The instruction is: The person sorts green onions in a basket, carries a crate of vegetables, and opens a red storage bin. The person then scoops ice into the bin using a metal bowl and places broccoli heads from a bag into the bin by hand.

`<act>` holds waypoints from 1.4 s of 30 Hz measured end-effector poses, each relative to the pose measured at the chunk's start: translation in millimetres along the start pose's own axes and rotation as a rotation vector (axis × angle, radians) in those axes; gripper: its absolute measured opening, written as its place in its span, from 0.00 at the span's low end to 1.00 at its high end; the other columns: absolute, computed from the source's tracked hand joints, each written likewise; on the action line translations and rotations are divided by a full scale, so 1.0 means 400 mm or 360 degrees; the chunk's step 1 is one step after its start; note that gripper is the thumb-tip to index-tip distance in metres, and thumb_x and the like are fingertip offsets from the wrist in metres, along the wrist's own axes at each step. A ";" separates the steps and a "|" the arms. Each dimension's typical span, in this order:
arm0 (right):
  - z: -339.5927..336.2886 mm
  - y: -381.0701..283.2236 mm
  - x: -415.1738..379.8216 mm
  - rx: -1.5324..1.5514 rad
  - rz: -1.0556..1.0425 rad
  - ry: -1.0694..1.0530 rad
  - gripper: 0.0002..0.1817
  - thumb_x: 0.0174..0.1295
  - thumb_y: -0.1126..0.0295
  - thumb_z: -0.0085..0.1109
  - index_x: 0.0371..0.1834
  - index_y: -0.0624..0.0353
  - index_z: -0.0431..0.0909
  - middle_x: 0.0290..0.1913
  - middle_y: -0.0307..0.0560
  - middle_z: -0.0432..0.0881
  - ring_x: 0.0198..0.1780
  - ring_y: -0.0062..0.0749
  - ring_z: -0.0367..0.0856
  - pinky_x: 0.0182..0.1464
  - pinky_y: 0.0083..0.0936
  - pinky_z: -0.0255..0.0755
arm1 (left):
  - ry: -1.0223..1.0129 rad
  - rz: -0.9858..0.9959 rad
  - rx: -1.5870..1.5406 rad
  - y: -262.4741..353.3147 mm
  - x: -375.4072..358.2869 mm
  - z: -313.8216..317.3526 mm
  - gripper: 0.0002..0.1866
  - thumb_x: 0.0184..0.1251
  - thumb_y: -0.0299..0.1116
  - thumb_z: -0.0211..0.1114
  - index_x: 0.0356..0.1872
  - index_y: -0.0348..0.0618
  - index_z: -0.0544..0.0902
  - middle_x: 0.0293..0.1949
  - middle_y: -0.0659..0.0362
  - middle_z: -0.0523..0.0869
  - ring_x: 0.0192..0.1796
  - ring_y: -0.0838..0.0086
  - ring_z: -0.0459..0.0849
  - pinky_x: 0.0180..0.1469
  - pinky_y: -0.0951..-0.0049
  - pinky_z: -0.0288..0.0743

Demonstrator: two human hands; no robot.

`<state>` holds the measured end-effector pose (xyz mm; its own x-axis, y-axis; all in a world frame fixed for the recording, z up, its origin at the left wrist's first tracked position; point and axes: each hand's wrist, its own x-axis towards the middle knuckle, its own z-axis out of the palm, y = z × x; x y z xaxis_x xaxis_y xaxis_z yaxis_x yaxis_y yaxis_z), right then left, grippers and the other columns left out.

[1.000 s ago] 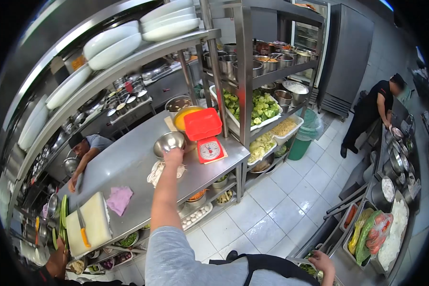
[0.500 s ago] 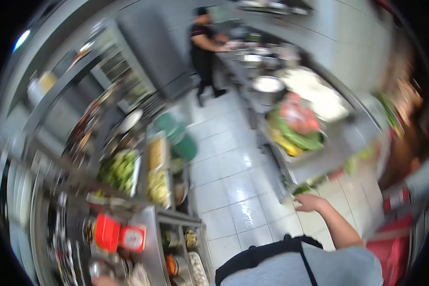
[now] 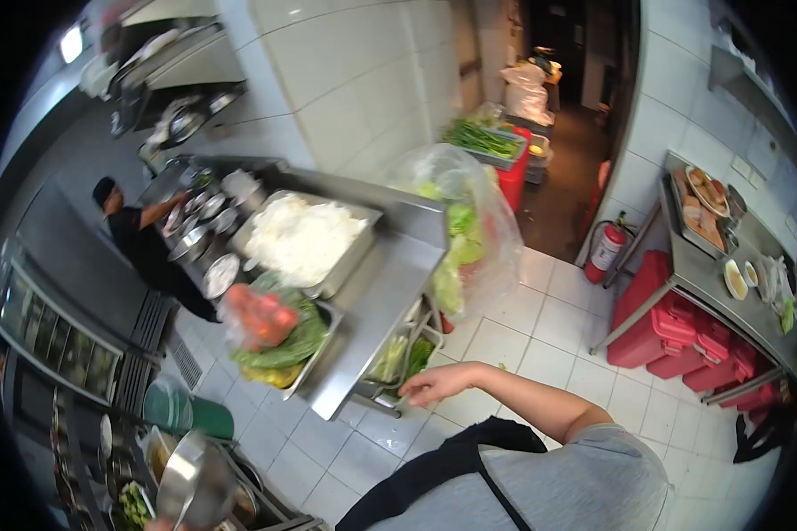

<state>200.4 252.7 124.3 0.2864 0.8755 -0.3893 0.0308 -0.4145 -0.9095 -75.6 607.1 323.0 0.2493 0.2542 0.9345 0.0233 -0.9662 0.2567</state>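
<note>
At the bottom left edge, my left hand grips a shiny metal bowl; only a few fingertips show, and the bowl is tilted above the counter with a thin utensil-like strip near its rim. My right hand hangs in the air over the floor, holding nothing, its fingers loosely apart. Close to it is the corner of a steel table. A tray there bears a bag of tomatoes and green leaves. Behind them stands a pan of white shredded food.
A co-worker stands at the table's far end among metal pots. A green bin is on the tiled floor. Bagged lettuce, a fire extinguisher and red bins under a side table are farther right.
The view has swung to the right, bringing the doorway, extinguisher and side table in. The metal bowl now shows lifted at my left hand. My right hand still hangs free.
</note>
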 end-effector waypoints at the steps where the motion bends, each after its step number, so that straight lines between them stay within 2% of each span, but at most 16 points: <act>1: -0.009 -0.001 -0.041 0.0372 -0.0091 0.0046 0.33 0.62 0.48 0.48 0.64 0.57 0.59 0.57 0.52 0.71 0.56 0.41 0.72 0.51 0.35 0.69 | -0.0215 -0.0176 -0.0263 -0.114 -0.083 0.104 0.15 0.54 0.38 0.64 0.34 0.37 0.75 0.32 0.54 0.76 0.38 0.61 0.75 0.44 0.67 0.70; 2: -0.017 -0.006 -0.075 0.0735 -0.0179 0.0093 0.35 0.62 0.45 0.46 0.66 0.55 0.56 0.60 0.53 0.68 0.58 0.46 0.70 0.50 0.38 0.70 | -0.0474 0.0110 -0.0602 0.048 -0.061 0.245 0.14 0.56 0.40 0.64 0.31 0.38 0.77 0.28 0.54 0.78 0.33 0.61 0.75 0.36 0.63 0.68; 3: -0.033 -0.010 -0.108 0.1157 -0.0248 -0.0035 0.36 0.61 0.44 0.45 0.66 0.55 0.55 0.61 0.54 0.67 0.59 0.50 0.69 0.50 0.41 0.70 | -0.0752 0.0155 -0.0734 0.157 -0.069 0.348 0.08 0.52 0.29 0.62 0.27 0.38 0.72 0.27 0.57 0.71 0.33 0.68 0.70 0.36 0.71 0.64; 4: -0.052 -0.014 -0.133 0.1569 -0.0325 -0.0166 0.37 0.61 0.42 0.44 0.67 0.54 0.54 0.62 0.55 0.65 0.59 0.53 0.68 0.49 0.44 0.71 | -0.0916 0.0289 -0.0725 0.263 -0.079 0.438 0.10 0.51 0.32 0.66 0.25 0.40 0.73 0.25 0.56 0.72 0.31 0.65 0.70 0.35 0.69 0.64; 5: -0.076 -0.011 -0.160 0.1978 -0.0411 -0.0301 0.39 0.60 0.40 0.43 0.67 0.54 0.53 0.63 0.56 0.63 0.60 0.57 0.66 0.48 0.47 0.71 | -0.1004 0.0343 -0.0937 0.341 -0.109 0.529 0.17 0.44 0.44 0.71 0.24 0.43 0.76 0.23 0.58 0.75 0.30 0.62 0.72 0.35 0.65 0.65; 8: -0.170 0.023 -0.240 0.2392 -0.0686 -0.0356 0.45 0.56 0.32 0.39 0.66 0.56 0.54 0.58 0.62 0.68 0.58 0.60 0.68 0.46 0.49 0.73 | -0.1145 0.0653 -0.1288 0.535 -0.172 0.729 0.16 0.40 0.40 0.73 0.24 0.45 0.76 0.23 0.61 0.76 0.30 0.65 0.72 0.37 0.66 0.63; 12: -0.344 0.182 -0.366 0.2494 -0.0752 -0.0037 0.32 0.57 0.53 0.48 0.62 0.59 0.59 0.54 0.61 0.71 0.54 0.56 0.73 0.44 0.49 0.74 | -0.1402 0.0791 -0.1571 0.660 -0.236 0.933 0.16 0.38 0.39 0.74 0.27 0.46 0.77 0.29 0.62 0.76 0.35 0.68 0.73 0.41 0.64 0.62; 15: -0.478 0.331 -0.428 0.2184 -0.0417 0.0674 0.31 0.47 0.72 0.49 0.60 0.61 0.62 0.52 0.58 0.73 0.52 0.50 0.75 0.47 0.51 0.73 | -0.1626 0.0851 -0.1571 0.768 -0.236 1.066 0.16 0.41 0.36 0.74 0.32 0.47 0.79 0.38 0.61 0.75 0.44 0.67 0.72 0.49 0.63 0.61; 18: -0.622 0.449 -0.507 0.2188 -0.0488 0.1093 0.33 0.40 0.81 0.47 0.58 0.63 0.64 0.51 0.56 0.73 0.51 0.47 0.76 0.48 0.52 0.72 | -0.1646 0.0579 -0.1675 0.859 -0.260 1.256 0.11 0.45 0.35 0.71 0.29 0.45 0.80 0.40 0.58 0.76 0.44 0.62 0.72 0.49 0.61 0.62; 22: -0.755 0.595 -0.731 0.2357 -0.0058 0.1743 0.34 0.39 0.83 0.44 0.58 0.64 0.62 0.52 0.54 0.71 0.53 0.49 0.73 0.54 0.52 0.70 | -0.1715 0.0574 -0.1872 1.040 -0.247 1.536 0.09 0.49 0.27 0.68 0.32 0.44 0.79 0.37 0.58 0.78 0.40 0.65 0.75 0.48 0.68 0.63; 26: -0.727 0.792 -0.975 0.2645 -0.0298 0.2561 0.33 0.39 0.83 0.43 0.58 0.64 0.61 0.53 0.57 0.70 0.55 0.55 0.71 0.56 0.57 0.67 | -0.1891 0.0823 -0.2115 1.291 -0.232 1.791 0.06 0.53 0.26 0.63 0.33 0.40 0.78 0.37 0.57 0.79 0.38 0.65 0.78 0.44 0.68 0.68; 30: -0.714 0.895 -1.150 0.2918 -0.0478 0.2945 0.33 0.40 0.82 0.42 0.57 0.62 0.62 0.54 0.55 0.70 0.55 0.52 0.71 0.54 0.51 0.70 | -0.2417 0.0745 -0.2193 1.489 -0.307 2.023 0.07 0.57 0.26 0.60 0.36 0.39 0.78 0.37 0.55 0.79 0.37 0.64 0.80 0.40 0.69 0.72; 34: -0.856 1.139 -1.251 0.3268 -0.0748 0.2899 0.31 0.42 0.82 0.42 0.58 0.62 0.62 0.54 0.55 0.70 0.54 0.51 0.72 0.51 0.51 0.71 | -0.2657 0.0620 -0.1809 1.527 -0.504 2.244 0.09 0.58 0.29 0.59 0.40 0.39 0.77 0.37 0.52 0.79 0.39 0.59 0.80 0.42 0.67 0.74; 36: -1.010 1.230 -1.265 0.3037 -0.0566 0.2890 0.29 0.44 0.82 0.41 0.56 0.62 0.63 0.53 0.55 0.70 0.53 0.50 0.73 0.49 0.52 0.72 | -0.2640 0.0528 -0.1575 1.498 -0.607 2.314 0.12 0.58 0.31 0.58 0.42 0.40 0.78 0.39 0.49 0.80 0.41 0.56 0.81 0.44 0.63 0.74; 39: -1.331 1.150 -1.270 0.2828 -0.0240 0.2816 0.27 0.48 0.81 0.40 0.56 0.62 0.62 0.53 0.55 0.69 0.52 0.51 0.73 0.44 0.51 0.74 | -0.3087 0.0123 -0.1208 1.390 -0.737 2.380 0.16 0.55 0.33 0.61 0.45 0.40 0.77 0.38 0.47 0.82 0.44 0.54 0.80 0.46 0.63 0.73; 42: -1.636 1.102 -1.263 0.2584 -0.0204 0.2534 0.24 0.56 0.78 0.41 0.59 0.61 0.59 0.57 0.57 0.67 0.53 0.51 0.73 0.45 0.51 0.75 | -0.3136 -0.0040 -0.0853 1.352 -0.736 2.394 0.15 0.55 0.33 0.62 0.45 0.41 0.78 0.39 0.49 0.83 0.45 0.58 0.81 0.47 0.66 0.74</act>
<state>696.0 -534.8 15.2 0.6506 -0.3062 -0.6949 -0.2045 0.8107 -0.5486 790.8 -30.8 -49.7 0.7571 -0.4714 -0.4523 -0.0940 -0.7637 0.6387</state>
